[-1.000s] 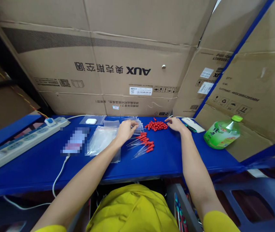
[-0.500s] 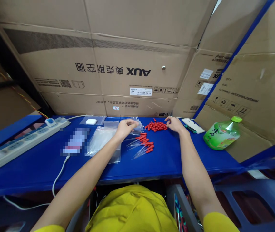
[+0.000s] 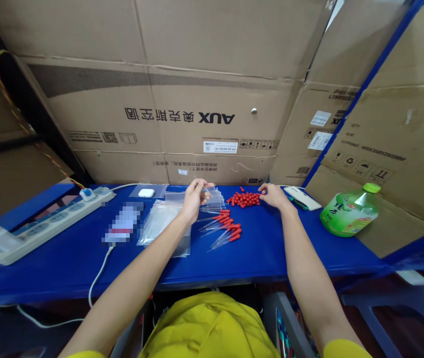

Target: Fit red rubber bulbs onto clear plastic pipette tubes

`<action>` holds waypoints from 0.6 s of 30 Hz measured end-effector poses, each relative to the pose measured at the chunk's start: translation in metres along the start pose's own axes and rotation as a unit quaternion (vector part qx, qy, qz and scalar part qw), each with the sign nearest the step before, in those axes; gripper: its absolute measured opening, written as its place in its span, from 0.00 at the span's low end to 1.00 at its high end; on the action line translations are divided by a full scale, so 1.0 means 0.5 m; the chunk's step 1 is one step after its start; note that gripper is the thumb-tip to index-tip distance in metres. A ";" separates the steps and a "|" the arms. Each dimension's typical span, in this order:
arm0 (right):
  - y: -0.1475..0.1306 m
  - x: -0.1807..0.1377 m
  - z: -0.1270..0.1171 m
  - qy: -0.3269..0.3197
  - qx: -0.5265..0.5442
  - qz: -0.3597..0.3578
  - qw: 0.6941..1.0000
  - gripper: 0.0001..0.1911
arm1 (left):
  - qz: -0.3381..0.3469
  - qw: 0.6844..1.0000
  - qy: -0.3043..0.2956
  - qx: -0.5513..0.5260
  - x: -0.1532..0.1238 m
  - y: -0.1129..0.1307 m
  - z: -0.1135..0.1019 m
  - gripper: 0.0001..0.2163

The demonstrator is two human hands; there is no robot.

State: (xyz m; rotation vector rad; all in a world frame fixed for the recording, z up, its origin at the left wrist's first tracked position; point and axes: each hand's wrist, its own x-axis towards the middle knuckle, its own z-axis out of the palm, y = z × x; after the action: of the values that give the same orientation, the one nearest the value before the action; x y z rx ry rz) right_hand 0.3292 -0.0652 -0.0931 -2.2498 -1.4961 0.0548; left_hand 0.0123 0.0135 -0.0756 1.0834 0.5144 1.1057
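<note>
My left hand is closed in a pinch on a thin clear dropper tube, which slants up past the fingertips. Beneath and beside it lies a bundle of clear dropper tubes. At the right edge of a heap of red rubber bulbs, my right hand has its fingertips pinched on a red bulb, mostly hidden by the fingers. Nearer to me, several droppers with red bulbs fitted lie in a row, clear tips pointing left.
Clear zip bags lie left of the droppers. Further left are a blurred phone on a cable, a white earphone case and a power strip. To the right are a white device and a green bottle. Cardboard walls the table.
My left hand has turned and lifted slightly off the tube bundle, a tube now showing in its fingers. My right hand stays at the bulb heap. The camera view has shifted a little.
</note>
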 end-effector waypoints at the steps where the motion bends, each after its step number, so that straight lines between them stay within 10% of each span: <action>1: -0.003 0.001 -0.002 0.014 -0.003 -0.006 1.000 0.15 | -0.002 1.000 -0.009 -0.025 -0.002 0.004 0.001 0.14; 18: 0.023 0.011 0.022 0.003 0.018 0.003 1.000 0.12 | -0.065 0.988 -0.064 -0.123 -0.012 0.025 -0.001 0.29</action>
State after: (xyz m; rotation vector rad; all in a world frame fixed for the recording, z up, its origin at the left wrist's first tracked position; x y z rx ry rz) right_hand 0.3386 -0.0603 -0.1060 -2.2244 -1.4732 0.0755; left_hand 0.0037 0.0091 -0.0657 0.8864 0.3311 0.9509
